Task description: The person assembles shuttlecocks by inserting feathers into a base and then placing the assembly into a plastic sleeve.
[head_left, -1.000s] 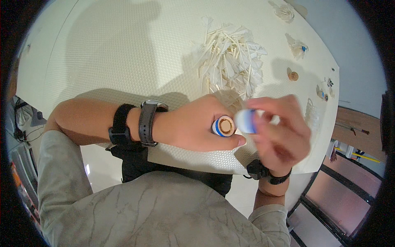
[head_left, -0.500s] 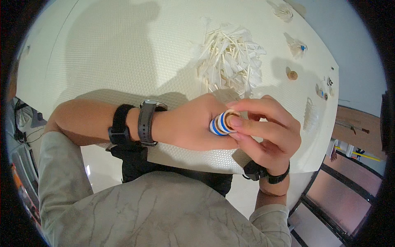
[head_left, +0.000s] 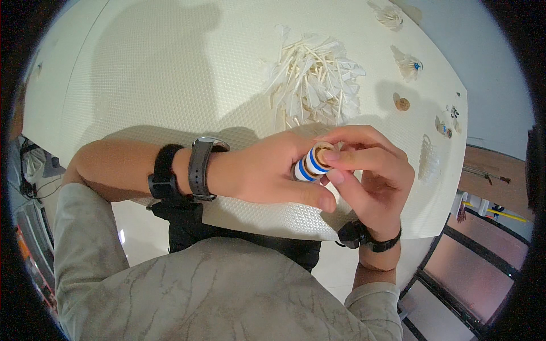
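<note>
A small white cylinder with blue bands and a tan round end (head_left: 317, 161) is tilted between my hands; it may be two short pieces end to end. My left hand (head_left: 264, 170) is curled around its lower end, thumb stretched along the near side and most fingers hidden. With thumb and fingertips, my right hand (head_left: 372, 170) pinches the upper rim at the tan end. Just beyond the hands lies a loose pile of white feathers (head_left: 318, 77) with pale quills.
Along the table's right side stand a feather bundle (head_left: 388, 17), a feathered shuttlecock with a blue spot (head_left: 408, 65), a round cork piece (head_left: 402, 104) and small blue-and-metal parts (head_left: 443, 128). A clear bumpy sheet (head_left: 428, 159) lies nearer. The white textured table (head_left: 153, 74) has a curved right edge.
My left thumb has come away from the cylinder and now stretches out toward the lower right. The cylinder stands slightly more upright, and my right fingers have shifted a little up its rim.
</note>
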### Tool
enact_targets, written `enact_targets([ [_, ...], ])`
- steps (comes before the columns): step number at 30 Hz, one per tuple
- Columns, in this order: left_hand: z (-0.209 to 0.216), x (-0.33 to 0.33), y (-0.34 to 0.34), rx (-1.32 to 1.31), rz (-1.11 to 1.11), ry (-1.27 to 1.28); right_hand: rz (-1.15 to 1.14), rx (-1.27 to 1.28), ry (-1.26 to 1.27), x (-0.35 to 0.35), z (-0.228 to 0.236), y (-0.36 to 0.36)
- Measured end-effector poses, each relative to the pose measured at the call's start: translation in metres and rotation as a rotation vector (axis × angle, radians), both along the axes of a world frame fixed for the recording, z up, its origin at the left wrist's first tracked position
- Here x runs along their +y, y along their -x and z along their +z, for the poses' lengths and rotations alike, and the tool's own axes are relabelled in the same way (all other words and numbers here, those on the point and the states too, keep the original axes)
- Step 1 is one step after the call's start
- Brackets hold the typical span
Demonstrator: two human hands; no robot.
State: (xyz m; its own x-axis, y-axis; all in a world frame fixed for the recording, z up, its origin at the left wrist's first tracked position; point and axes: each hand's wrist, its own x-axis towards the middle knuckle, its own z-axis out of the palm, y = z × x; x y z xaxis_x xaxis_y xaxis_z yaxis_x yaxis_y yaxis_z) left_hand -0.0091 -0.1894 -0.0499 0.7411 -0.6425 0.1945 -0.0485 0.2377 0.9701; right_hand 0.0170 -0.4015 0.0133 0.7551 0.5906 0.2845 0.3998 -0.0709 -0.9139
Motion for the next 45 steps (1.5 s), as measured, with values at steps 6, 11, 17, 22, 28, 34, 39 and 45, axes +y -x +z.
enact_targets([
  [6,-0.004,-0.007,0.003,0.096,0.062,0.166,-0.032,0.041,-0.005,-0.001,-0.002,0.0],
  [11,0.01,-0.001,0.003,0.255,-0.027,0.144,-0.018,-0.006,-0.007,-0.002,-0.005,-0.007],
  [17,0.005,0.005,0.002,0.271,-0.065,0.089,-0.425,-0.045,0.341,-0.024,0.023,-0.012],
  [22,0.003,0.002,0.002,0.27,-0.088,0.071,-0.372,-0.116,0.907,-0.103,0.028,-0.031],
  [28,-0.014,0.0,0.003,0.139,-0.026,0.115,-0.286,0.23,0.959,-0.095,0.022,-0.036],
  [34,-0.002,-0.002,0.0,0.177,-0.047,0.119,-0.302,0.01,0.691,-0.074,0.031,-0.032],
  [39,0.014,0.003,-0.001,0.265,-0.097,-0.027,-0.154,-0.07,-0.021,-0.028,0.015,-0.009],
  [45,0.016,0.003,-0.004,0.246,-0.125,-0.075,-0.025,-0.065,-0.097,-0.012,0.005,-0.006],
])
